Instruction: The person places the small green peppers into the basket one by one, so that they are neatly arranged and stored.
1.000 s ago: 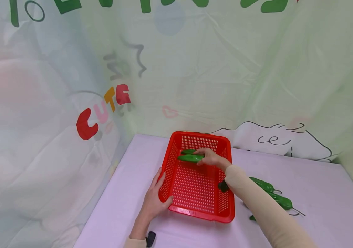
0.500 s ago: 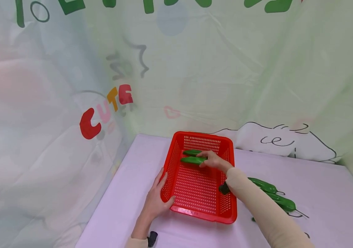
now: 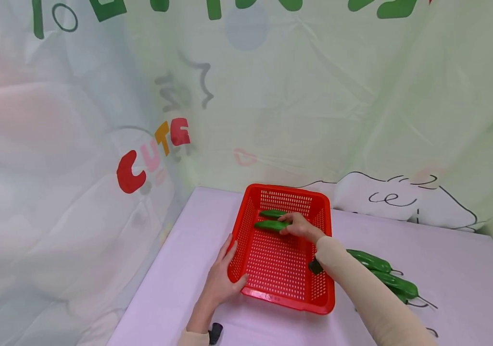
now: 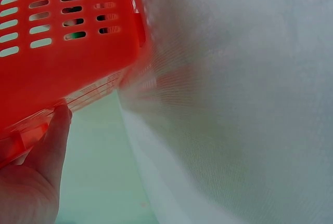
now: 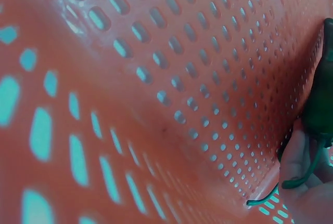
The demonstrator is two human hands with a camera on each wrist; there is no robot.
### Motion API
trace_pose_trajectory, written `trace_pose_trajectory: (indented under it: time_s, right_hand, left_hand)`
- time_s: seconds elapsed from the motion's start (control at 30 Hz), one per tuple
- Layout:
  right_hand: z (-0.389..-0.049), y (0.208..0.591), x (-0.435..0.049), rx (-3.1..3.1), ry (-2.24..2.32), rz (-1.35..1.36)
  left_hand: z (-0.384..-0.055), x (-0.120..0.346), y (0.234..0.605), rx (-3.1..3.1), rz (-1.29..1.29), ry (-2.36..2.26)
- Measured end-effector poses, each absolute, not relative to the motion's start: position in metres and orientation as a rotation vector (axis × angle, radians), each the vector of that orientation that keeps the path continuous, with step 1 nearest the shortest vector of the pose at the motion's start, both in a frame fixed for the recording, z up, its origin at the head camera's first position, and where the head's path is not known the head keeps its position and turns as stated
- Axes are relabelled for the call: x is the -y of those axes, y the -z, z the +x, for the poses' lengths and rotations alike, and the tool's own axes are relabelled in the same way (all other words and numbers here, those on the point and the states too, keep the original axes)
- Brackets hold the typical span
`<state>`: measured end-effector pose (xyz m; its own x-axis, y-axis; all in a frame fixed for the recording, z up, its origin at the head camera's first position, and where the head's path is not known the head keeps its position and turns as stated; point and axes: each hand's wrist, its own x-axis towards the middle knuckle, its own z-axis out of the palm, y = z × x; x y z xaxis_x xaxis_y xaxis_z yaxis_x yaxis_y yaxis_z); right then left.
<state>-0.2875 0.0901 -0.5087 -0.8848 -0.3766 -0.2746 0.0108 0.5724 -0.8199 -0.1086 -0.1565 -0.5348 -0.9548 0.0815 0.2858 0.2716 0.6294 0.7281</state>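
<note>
Inside the red plastic basket (image 3: 274,269), two long green chili peppers lie crosswise near its far end. My right hand (image 3: 297,226) pinches the nearer chili pepper (image 3: 269,225) by its stem end. Just beyond it rests the second chili pepper (image 3: 272,213), its right end hidden behind that hand. From the right wrist view, the held pepper's dark green body (image 5: 320,99) and curved stem show beside my fingers (image 5: 294,154). My left hand (image 3: 219,283) grips the basket's near left corner, its fingers along the side wall and its thumb (image 4: 54,141) at the rim.
More green chili peppers (image 3: 398,283) lie on the pale lilac table (image 3: 445,254) right of the basket, partly hidden by my right sleeve (image 3: 359,288). A printed fabric curtain (image 3: 281,120) stands behind the table and along its left side.
The head view has shifted slightly. My right hand has drawn the nearer pepper a little toward me, widening the gap to the far one. The left hand keeps its grip on the basket.
</note>
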Motion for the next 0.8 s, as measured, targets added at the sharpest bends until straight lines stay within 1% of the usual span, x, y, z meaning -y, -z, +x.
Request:
trace_pose_trajectory:
  time_s: [0.47,0.8]
  right_hand:
    - [-0.2888,0.5129,-0.0933,-2.505,1.209,-0.311]
    - [-0.2896,0.5156,-0.0925,-2.577,1.180,-0.245]
  left_hand:
    - [-0.1078,0.1564,0.5312,2.639,-0.287,1.224]
    - [-0.1074,0.1568,0.5323,2.633,-0.292,1.233]
